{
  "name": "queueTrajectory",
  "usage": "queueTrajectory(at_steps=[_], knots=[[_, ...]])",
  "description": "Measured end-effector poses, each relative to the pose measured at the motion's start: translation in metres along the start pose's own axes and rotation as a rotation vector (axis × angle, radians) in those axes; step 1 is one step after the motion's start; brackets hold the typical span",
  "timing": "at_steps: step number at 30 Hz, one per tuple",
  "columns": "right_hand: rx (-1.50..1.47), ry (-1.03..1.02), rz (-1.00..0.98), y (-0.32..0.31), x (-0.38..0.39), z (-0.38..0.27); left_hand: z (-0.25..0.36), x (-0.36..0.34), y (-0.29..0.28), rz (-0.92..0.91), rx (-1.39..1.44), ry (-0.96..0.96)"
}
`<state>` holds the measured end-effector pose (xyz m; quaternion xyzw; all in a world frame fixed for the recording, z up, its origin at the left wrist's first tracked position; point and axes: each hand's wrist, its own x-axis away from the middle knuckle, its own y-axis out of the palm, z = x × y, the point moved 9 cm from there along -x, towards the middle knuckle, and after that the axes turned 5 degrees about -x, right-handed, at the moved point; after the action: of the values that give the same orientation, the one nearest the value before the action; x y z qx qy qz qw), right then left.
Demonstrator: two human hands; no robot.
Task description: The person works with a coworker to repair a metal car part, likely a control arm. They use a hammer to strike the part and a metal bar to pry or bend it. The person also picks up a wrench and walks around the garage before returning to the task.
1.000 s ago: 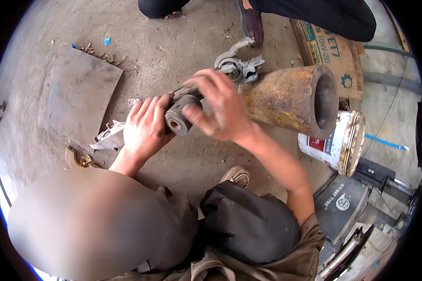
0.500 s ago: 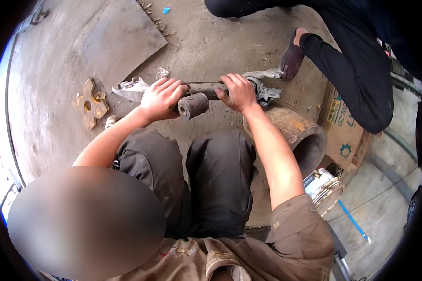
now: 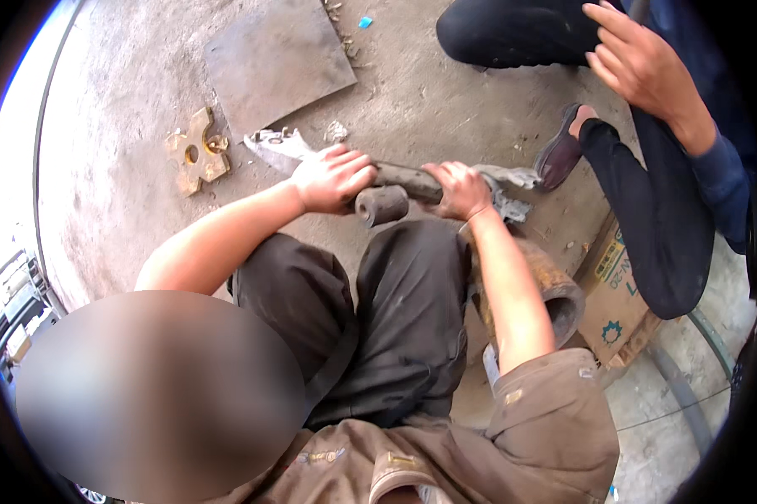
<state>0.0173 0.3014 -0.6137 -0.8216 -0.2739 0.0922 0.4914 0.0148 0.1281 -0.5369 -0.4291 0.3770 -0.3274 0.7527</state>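
Note:
Both my hands grip a dirty grey metal bar (image 3: 405, 178) held crosswise just beyond my knees, its right end slightly nearer me. My left hand (image 3: 336, 181) wraps its left part, knuckles up. Around the right part, my right hand (image 3: 461, 189) is closed. A short thick metal cylinder with a hole in its end (image 3: 382, 206) sits on the near side of the bar, between my hands. Silvery metal pieces show past both hands, a pointed one (image 3: 276, 149) at left and a rough one (image 3: 511, 202) at right; whether they join the bar I cannot tell.
A rusty thick pipe (image 3: 570, 304) lies by my right forearm, with a cardboard box (image 3: 605, 315) beyond. Far left are a flat metal plate (image 3: 277, 63) and a yellowish cross-shaped metal piece (image 3: 198, 155). Another person's hand (image 3: 647, 71) and shoe (image 3: 560, 149) are at right.
The view has shifted, so the floor things sit further right. The bar now slants, right end nearer me. The other person's hand has come into view at upper right, holding a dark rod.

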Motion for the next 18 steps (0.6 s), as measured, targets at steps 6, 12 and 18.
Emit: queueTrajectory(at_steps=[6, 12, 18], knots=[[0.048, -0.04, 0.06, -0.002, -0.003, 0.005, -0.007, -0.002, 0.004, -0.087, 0.058, 0.044], [0.065, 0.006, 0.045, -0.006, 0.0, 0.006, -0.008, -0.001, 0.004, -0.058, -0.04, -0.04], [0.055, -0.026, 0.027, 0.002, -0.004, 0.007, -0.011, 0.007, -0.002, 0.024, -0.069, -0.149]])
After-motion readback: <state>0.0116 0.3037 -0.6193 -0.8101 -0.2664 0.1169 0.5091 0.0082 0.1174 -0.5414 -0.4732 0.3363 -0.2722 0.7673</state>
